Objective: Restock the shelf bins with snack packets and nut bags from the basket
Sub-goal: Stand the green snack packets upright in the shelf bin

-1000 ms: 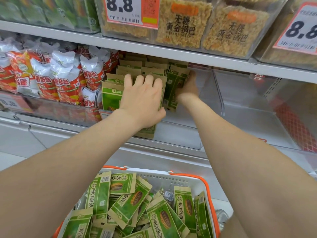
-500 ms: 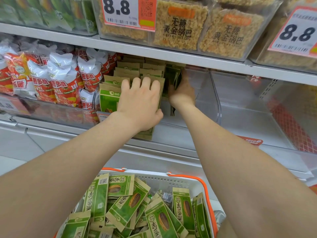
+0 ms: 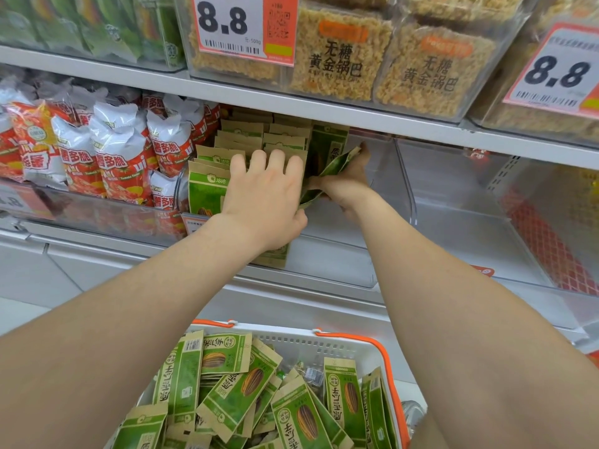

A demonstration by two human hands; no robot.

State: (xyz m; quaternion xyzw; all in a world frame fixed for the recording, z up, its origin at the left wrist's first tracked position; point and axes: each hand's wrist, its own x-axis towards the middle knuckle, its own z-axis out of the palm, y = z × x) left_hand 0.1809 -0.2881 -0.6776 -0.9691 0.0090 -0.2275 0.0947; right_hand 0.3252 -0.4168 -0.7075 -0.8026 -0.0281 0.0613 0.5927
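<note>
In the clear shelf bin (image 3: 334, 254), the left hand (image 3: 264, 199) presses flat, straight-fingered, against upright green seed packets (image 3: 207, 189) while the right hand (image 3: 348, 186) pinches one tilted packet (image 3: 334, 168) beside them; it looks light, thin and crinkly, best held by its edges.

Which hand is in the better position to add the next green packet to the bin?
The right hand: it grips a tilted packet just right of the standing row. The left hand lies flat against that row and holds nothing.
</note>
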